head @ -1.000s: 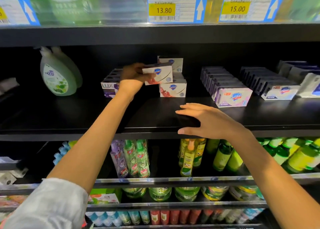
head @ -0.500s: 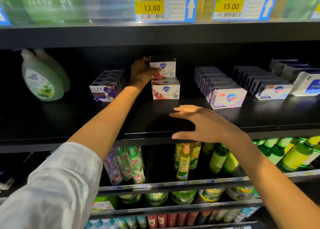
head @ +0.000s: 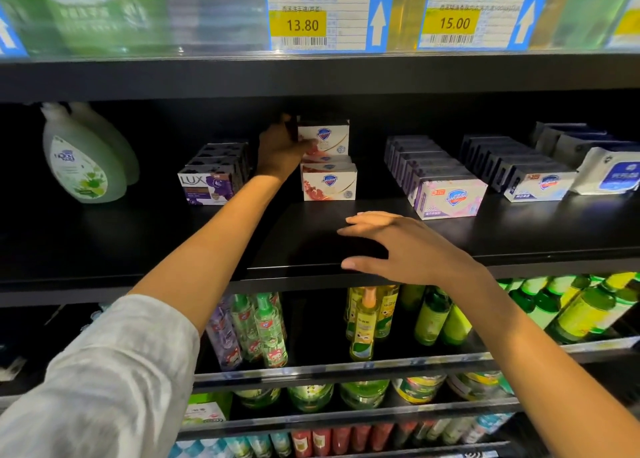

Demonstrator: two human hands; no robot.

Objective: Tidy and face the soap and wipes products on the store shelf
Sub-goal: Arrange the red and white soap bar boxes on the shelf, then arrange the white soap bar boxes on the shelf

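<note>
The left arm (head: 194, 250) wears a loose sleeve (head: 100, 378) of pale grey-white fabric with a faint mottled pattern; its cuff ends just below the shelf edge (head: 104, 289), leaving the forearm bare. The right arm (head: 540, 353) is bare, with no sleeve showing. Neither the left hand (head: 280, 149) nor the right hand (head: 405, 246) wears gloves.

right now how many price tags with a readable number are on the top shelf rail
2. The 13.80 tag sits near the rail's middle; the 15.00 tag is to its right. Partial tags at both frame edges show no readable price.
</note>
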